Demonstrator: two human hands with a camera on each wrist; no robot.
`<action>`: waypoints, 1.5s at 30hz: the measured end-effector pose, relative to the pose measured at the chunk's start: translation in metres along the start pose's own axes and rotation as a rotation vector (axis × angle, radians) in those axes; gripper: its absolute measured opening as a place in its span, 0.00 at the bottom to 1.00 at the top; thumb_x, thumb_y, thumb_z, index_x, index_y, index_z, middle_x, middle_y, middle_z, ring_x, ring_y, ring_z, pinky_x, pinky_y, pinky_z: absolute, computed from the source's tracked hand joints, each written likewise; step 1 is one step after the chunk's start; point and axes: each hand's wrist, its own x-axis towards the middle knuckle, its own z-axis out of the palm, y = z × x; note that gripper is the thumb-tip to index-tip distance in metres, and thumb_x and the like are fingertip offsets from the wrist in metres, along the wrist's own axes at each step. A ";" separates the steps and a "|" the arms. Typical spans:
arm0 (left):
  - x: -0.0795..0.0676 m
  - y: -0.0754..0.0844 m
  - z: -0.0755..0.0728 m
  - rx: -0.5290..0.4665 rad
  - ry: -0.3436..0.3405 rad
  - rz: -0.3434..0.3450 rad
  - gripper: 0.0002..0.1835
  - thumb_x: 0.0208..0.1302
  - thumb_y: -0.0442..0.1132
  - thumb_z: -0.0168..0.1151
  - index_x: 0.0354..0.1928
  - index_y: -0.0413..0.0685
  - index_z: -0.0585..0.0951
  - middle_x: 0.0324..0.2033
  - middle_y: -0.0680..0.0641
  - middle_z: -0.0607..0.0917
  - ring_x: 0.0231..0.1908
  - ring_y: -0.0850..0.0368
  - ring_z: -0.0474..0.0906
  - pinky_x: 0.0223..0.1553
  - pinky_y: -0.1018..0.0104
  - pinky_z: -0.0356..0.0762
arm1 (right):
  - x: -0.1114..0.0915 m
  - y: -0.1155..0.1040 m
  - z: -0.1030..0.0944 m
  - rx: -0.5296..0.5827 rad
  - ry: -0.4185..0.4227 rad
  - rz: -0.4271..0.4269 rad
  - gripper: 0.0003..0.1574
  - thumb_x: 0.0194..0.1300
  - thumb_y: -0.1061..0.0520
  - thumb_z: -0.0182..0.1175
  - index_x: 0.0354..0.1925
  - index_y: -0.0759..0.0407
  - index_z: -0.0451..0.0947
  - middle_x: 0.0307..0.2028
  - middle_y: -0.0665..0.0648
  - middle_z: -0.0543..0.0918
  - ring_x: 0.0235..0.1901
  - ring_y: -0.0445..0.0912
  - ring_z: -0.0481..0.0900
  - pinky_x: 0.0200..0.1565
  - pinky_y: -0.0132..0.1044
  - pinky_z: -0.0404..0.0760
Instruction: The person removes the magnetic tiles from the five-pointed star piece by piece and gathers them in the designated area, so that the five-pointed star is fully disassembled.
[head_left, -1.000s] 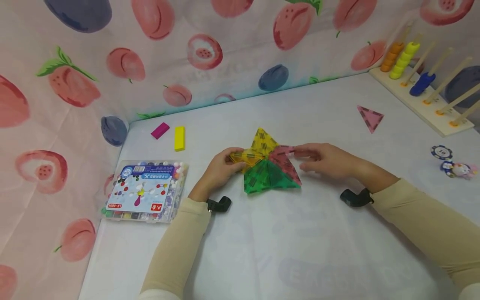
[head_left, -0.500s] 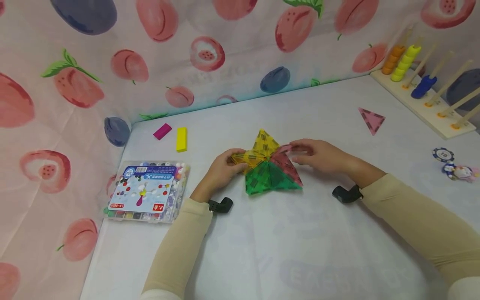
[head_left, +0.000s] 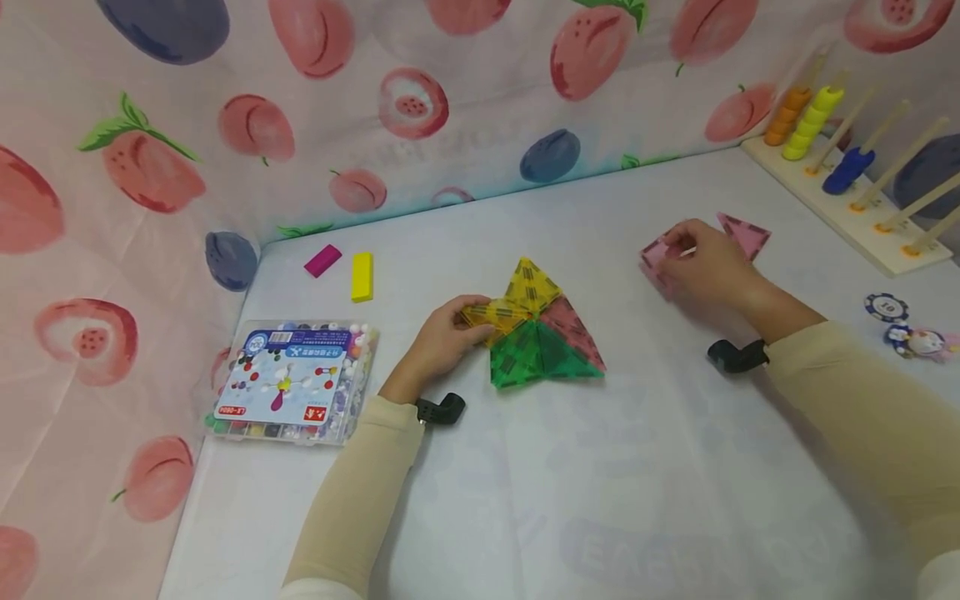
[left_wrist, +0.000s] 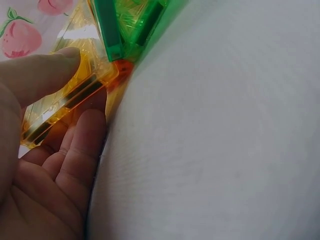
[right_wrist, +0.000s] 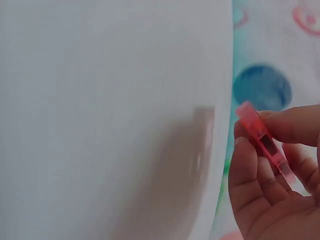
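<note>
A raised, star-like shape of see-through magnetic tiles stands mid-table, with yellow, green and pink triangles joined at the centre. At its left side, my left hand pinches a yellow triangle tile, thumb on top and fingers beneath. Away to the right, my right hand holds a pink magnetic tile between thumb and fingers, above the table. Just behind that hand lies another pink triangle tile, partly hidden by it.
A wooden bead counter stands at the back right. Near it lie a poker chip and a small figurine. A clear box of beads, a yellow block and a magenta block are on the left.
My right hand has taken a pink tile off the right side of the star-like shape and moved it right and back. My left hand keeps its hold on the yellow tile.
</note>
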 end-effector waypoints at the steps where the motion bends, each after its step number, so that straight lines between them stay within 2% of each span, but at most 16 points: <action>1: 0.000 0.000 0.000 0.000 0.001 -0.001 0.22 0.54 0.50 0.63 0.52 0.64 0.73 0.41 0.54 0.77 0.35 0.57 0.74 0.34 0.65 0.73 | 0.001 0.004 -0.005 -0.013 0.003 0.012 0.26 0.62 0.47 0.52 0.53 0.60 0.63 0.49 0.63 0.68 0.45 0.57 0.66 0.42 0.48 0.71; 5: 0.001 0.000 0.000 -0.003 -0.001 -0.008 0.22 0.54 0.50 0.63 0.52 0.64 0.73 0.41 0.54 0.78 0.35 0.57 0.74 0.34 0.65 0.73 | 0.009 0.021 -0.025 -0.067 -0.031 0.067 0.31 0.63 0.49 0.50 0.60 0.59 0.58 0.54 0.67 0.63 0.49 0.61 0.62 0.46 0.55 0.69; 9: 0.001 0.000 0.000 -0.009 0.000 -0.013 0.22 0.54 0.50 0.64 0.52 0.65 0.73 0.41 0.54 0.78 0.36 0.57 0.74 0.34 0.65 0.73 | 0.015 0.035 -0.038 -0.097 -0.056 0.088 0.34 0.63 0.50 0.50 0.63 0.60 0.55 0.54 0.68 0.63 0.50 0.63 0.60 0.47 0.56 0.68; 13: 0.001 0.000 0.000 -0.012 0.002 -0.014 0.22 0.54 0.50 0.64 0.51 0.65 0.73 0.41 0.54 0.77 0.36 0.57 0.74 0.35 0.65 0.73 | 0.019 0.045 -0.046 -0.131 -0.032 0.100 0.36 0.64 0.51 0.50 0.66 0.58 0.51 0.55 0.69 0.63 0.51 0.64 0.59 0.47 0.58 0.66; 18: 0.001 -0.001 0.000 -0.022 -0.004 -0.023 0.22 0.53 0.51 0.63 0.52 0.64 0.73 0.42 0.54 0.77 0.36 0.57 0.74 0.35 0.65 0.73 | 0.021 0.053 -0.050 -0.161 0.006 0.122 0.38 0.65 0.47 0.49 0.67 0.59 0.49 0.56 0.71 0.64 0.53 0.64 0.61 0.47 0.58 0.66; 21: 0.001 -0.002 0.000 -0.024 -0.008 -0.027 0.22 0.53 0.51 0.63 0.52 0.64 0.73 0.43 0.54 0.77 0.37 0.57 0.74 0.36 0.65 0.73 | 0.021 0.053 -0.050 -0.175 -0.010 0.116 0.40 0.64 0.45 0.50 0.66 0.61 0.50 0.55 0.72 0.64 0.51 0.64 0.62 0.46 0.58 0.67; 28: 0.001 -0.001 -0.001 -0.025 -0.008 -0.022 0.23 0.53 0.51 0.63 0.52 0.64 0.72 0.43 0.54 0.77 0.37 0.58 0.74 0.36 0.65 0.73 | 0.025 0.055 -0.047 -0.261 -0.075 0.104 0.51 0.58 0.39 0.55 0.67 0.65 0.47 0.50 0.74 0.63 0.47 0.65 0.60 0.47 0.59 0.65; 42: 0.001 0.000 -0.001 -0.022 -0.009 -0.012 0.22 0.54 0.52 0.63 0.53 0.65 0.72 0.43 0.54 0.77 0.37 0.58 0.74 0.36 0.65 0.72 | 0.031 0.051 -0.051 -0.294 -0.102 0.111 0.48 0.59 0.38 0.55 0.65 0.66 0.52 0.52 0.73 0.62 0.48 0.65 0.59 0.47 0.61 0.62; 45: 0.000 -0.001 -0.001 -0.020 -0.009 -0.017 0.23 0.54 0.52 0.63 0.53 0.65 0.72 0.43 0.54 0.77 0.37 0.58 0.74 0.36 0.65 0.72 | 0.029 0.048 -0.052 -0.256 -0.108 0.120 0.49 0.58 0.37 0.54 0.66 0.63 0.51 0.55 0.73 0.61 0.50 0.66 0.59 0.47 0.60 0.64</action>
